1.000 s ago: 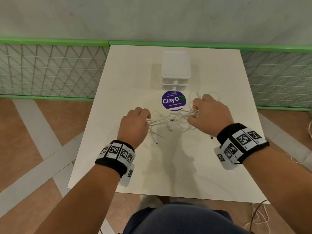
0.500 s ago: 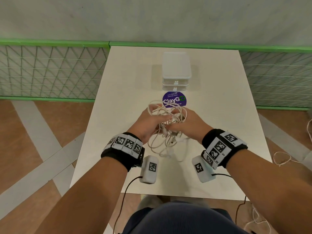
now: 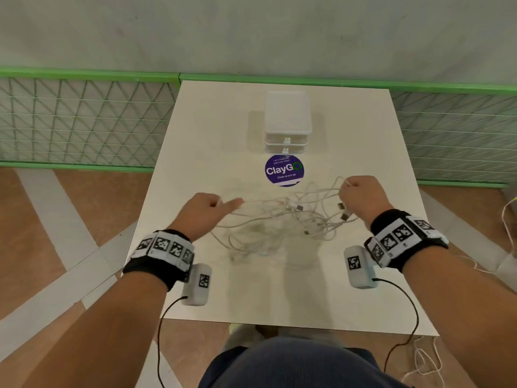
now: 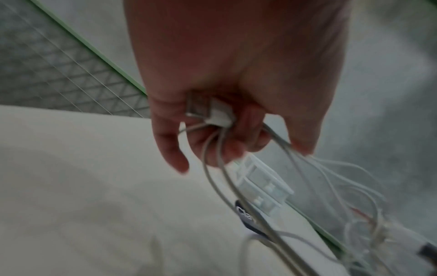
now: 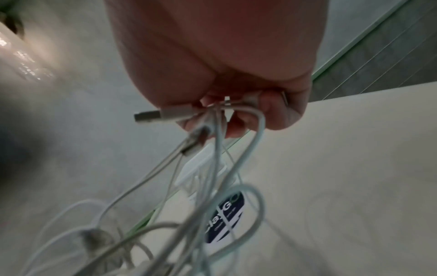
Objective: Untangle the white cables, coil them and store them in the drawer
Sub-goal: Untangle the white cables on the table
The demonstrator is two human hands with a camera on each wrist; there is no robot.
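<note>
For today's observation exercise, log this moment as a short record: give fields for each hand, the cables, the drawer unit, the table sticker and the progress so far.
left hand: left hand grips cable strands and a USB plug
right hand: right hand grips several strands and plugs
cables: white cables still tangled, stretched between the hands above the table
drawer unit: small white drawer unit at the far side, both drawers shut
sticker: purple round sticker just in front of the unit
progress: untangling under way; nothing coiled or stored

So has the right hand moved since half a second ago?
Yes. The right hand has swung out to the right, away from the ClayGo sticker, gripping the white cables.
</note>
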